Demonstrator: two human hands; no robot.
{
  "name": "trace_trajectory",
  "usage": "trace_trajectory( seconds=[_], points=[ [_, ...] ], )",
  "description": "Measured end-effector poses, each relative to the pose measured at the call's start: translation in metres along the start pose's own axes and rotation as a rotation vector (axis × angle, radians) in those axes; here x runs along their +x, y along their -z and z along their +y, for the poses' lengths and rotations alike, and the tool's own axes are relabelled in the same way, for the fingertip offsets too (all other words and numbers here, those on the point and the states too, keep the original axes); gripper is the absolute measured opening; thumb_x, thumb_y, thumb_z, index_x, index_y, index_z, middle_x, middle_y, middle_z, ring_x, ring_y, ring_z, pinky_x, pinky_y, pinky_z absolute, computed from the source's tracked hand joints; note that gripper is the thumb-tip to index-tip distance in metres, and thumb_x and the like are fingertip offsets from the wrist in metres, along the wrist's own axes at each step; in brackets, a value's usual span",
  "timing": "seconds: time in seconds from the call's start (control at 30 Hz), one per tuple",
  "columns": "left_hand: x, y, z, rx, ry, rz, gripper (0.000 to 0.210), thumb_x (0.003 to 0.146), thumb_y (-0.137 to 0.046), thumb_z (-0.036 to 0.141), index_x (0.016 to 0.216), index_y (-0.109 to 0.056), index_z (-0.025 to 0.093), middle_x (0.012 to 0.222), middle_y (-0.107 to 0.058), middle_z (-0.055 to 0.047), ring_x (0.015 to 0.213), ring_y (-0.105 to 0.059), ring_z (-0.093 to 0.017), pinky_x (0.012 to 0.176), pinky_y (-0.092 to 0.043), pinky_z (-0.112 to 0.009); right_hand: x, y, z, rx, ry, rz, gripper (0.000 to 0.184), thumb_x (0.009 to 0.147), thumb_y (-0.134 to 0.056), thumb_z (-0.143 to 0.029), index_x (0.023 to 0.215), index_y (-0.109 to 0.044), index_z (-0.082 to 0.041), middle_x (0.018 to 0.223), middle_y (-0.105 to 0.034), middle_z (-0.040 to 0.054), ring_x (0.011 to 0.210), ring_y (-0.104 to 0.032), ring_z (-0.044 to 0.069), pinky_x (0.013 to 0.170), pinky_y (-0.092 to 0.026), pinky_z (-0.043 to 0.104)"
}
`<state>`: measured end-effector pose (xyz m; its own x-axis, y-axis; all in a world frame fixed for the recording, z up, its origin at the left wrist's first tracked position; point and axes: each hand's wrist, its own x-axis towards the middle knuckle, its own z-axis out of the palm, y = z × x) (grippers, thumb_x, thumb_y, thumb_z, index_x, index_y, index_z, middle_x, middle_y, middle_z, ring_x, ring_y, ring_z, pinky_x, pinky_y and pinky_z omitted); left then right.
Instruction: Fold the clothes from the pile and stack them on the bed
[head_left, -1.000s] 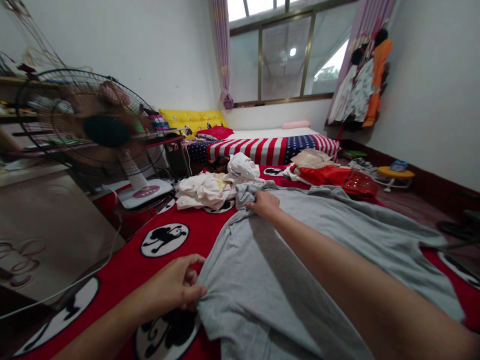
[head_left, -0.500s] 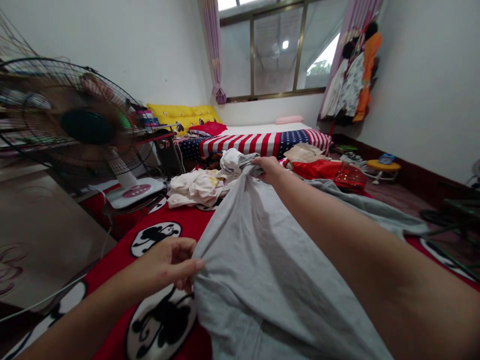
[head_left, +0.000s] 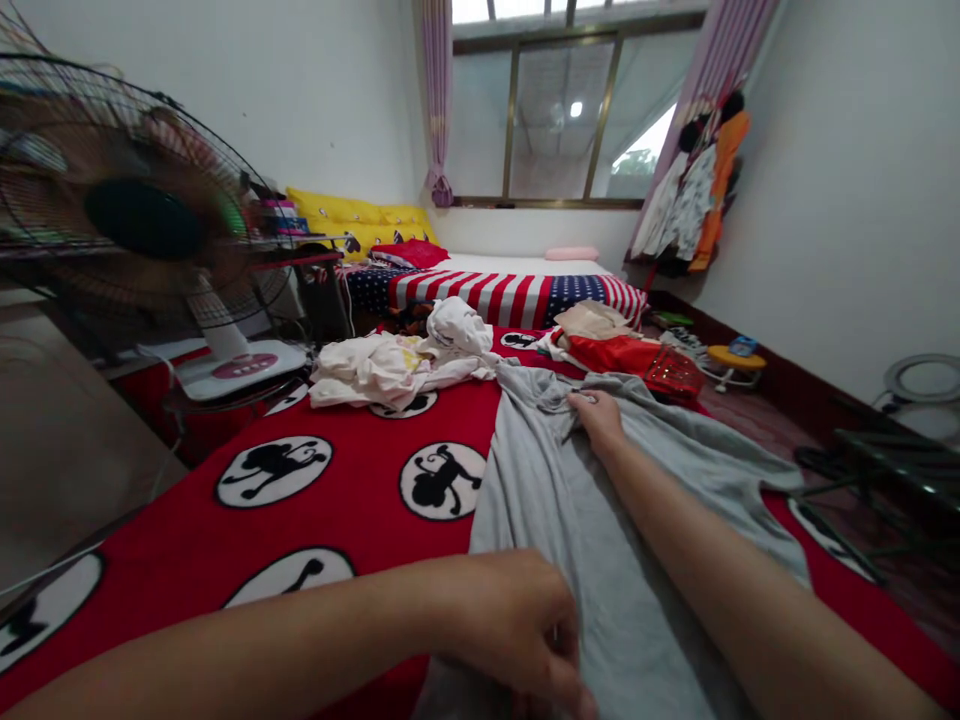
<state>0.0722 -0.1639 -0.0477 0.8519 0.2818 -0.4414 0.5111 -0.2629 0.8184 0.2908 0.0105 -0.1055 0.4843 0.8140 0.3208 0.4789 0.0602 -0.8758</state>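
Observation:
A light grey garment [head_left: 540, 510], its exact kind not clear, lies creased along the red blanket [head_left: 375, 420] with black-and-white monkey medallions. My right hand [head_left: 598, 418] reaches to its far end, fingers closed on the bunched cloth. Close to me, my left hand [head_left: 529, 620] is curled over the near part of the garment, its fingers bent down and closed on the cloth, fingertips partly hidden. Left of the garment's far end sits a rumpled pile of white clothes [head_left: 390, 368]. Red clothing [head_left: 626, 360] with a beige piece lies beyond it, to the right.
On the left, a fan [head_left: 142, 220] stands on a stool beside a cabinet [head_left: 67, 430]. A bed [head_left: 480, 295] with a striped, starred cover is under the window. Right of the blanket are a yellow stool [head_left: 735, 358] and a dark metal rack [head_left: 892, 460].
The grey garment has come down from a taut, lifted stretch to lie on the blanket. My right hand has lowered and moved right; my left hand has moved right and nearer to me.

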Motion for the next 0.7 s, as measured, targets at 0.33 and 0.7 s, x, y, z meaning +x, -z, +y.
trace_trajectory(
  seconds=[0.33, 0.7],
  points=[
    [0.071, 0.068, -0.030, 0.583, -0.176, 0.973, 0.054, 0.087, -0.053, 0.027, 0.138, -0.045, 0.011, 0.146, -0.042, -0.022, 0.136, -0.039, -0.030, 0.111, -0.034, -0.046, 0.007, -0.003, 0.010, -0.072, -0.001, -0.025, 0.032, 0.066, -0.063, -0.043, 0.081, -0.067, -0.014, 0.071, -0.067, 0.0065, 0.069, -0.062, 0.023, 0.064, -0.047, 0.032],
    [0.081, 0.066, -0.071, 0.767, -0.022, 0.887, 0.061, 0.094, -0.038, 0.052, 0.146, -0.040, 0.022, 0.157, -0.024, -0.016, 0.145, -0.014, -0.037, 0.116, -0.015, -0.056, 0.036, 0.080, -0.005, -0.552, 0.115, -0.130, 0.009, 0.068, -0.063, -0.026, 0.072, -0.067, -0.019, 0.071, -0.065, 0.0040, 0.069, -0.060, 0.020, 0.062, -0.040, 0.029]
  ],
)
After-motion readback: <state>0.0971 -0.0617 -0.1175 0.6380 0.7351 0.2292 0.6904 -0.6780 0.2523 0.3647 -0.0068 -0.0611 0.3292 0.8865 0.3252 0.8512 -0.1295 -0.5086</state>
